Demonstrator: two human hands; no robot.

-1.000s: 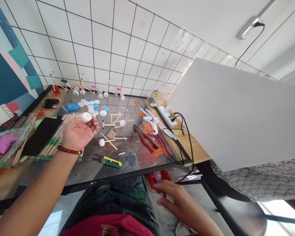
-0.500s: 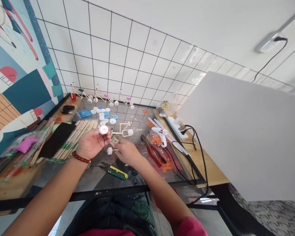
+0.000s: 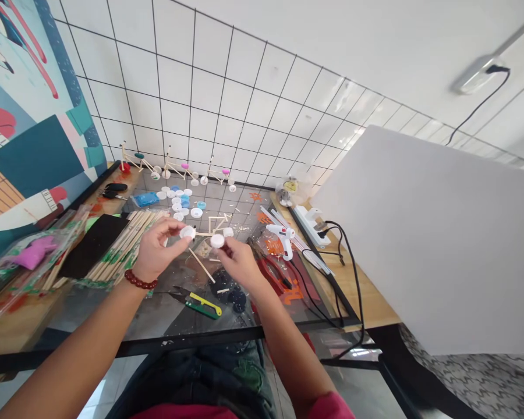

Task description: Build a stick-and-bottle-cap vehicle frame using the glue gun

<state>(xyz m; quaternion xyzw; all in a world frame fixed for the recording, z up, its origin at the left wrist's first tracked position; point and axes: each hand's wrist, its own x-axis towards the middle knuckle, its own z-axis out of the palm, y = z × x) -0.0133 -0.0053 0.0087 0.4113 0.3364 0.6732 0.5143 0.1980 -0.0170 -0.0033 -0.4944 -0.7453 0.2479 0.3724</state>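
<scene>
My left hand (image 3: 156, 249), with a beaded bracelet at the wrist, pinches a white bottle cap (image 3: 187, 233) between thumb and fingers. A second white bottle cap (image 3: 217, 240) is gripped in the fingertips of my right hand (image 3: 240, 263), a short way to the right of the first. Just beyond the hands lies a small frame of wooden sticks (image 3: 218, 224), partly hidden. A loose wooden stick (image 3: 202, 266) lies slantwise below the caps. Thread snips with a yellow and green handle (image 3: 205, 304) rest nearer the table's front edge.
Farther back lie several white and blue caps (image 3: 184, 201) and a blue packet (image 3: 146, 199). Stick models with cap wheels (image 3: 187, 169) stand along the wall. Bundled sticks (image 3: 122, 247) lie left; red-handled pliers (image 3: 274, 273), a white glue gun (image 3: 282, 237) and its cable lie right.
My right hand has risen from the table with a white cap, beside the left hand's cap. My left hand has turned from palm-up, tilting its cap. The view has shifted slightly.
</scene>
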